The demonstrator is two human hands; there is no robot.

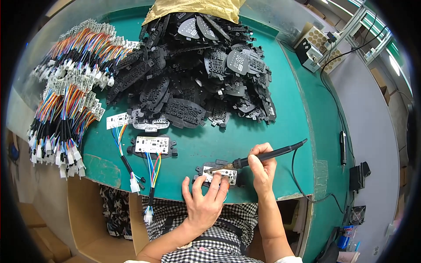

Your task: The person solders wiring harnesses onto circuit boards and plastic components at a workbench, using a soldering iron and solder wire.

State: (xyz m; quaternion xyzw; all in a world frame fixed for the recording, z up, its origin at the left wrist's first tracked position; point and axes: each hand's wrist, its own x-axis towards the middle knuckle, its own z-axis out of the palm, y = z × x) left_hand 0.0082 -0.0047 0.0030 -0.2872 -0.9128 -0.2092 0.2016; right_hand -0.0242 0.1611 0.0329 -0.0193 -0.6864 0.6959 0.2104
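My right hand (263,168) is closed around the dark handle of a soldering iron (269,154), whose tip points left and meets a white circuit board (228,175). The board lies on a black plastic panel (209,165) near the table's front edge. With its fingers spread, my left hand (205,202) holds the board down, two fingertips resting on it. To the left, a second white board (152,144) with coloured wires and a white plug sits on another black panel (174,152). Farther left lies a loose wired board (117,120). My fingers partly hide the board being touched.
Black panels (184,87) are heaped at the back under a yellow sack (193,8). Bundled wired boards (66,118) fill the left side. The iron's cord (302,193) loops to the right, near a pen-shaped tool (343,149). A cardboard box (87,219) stands below the table.
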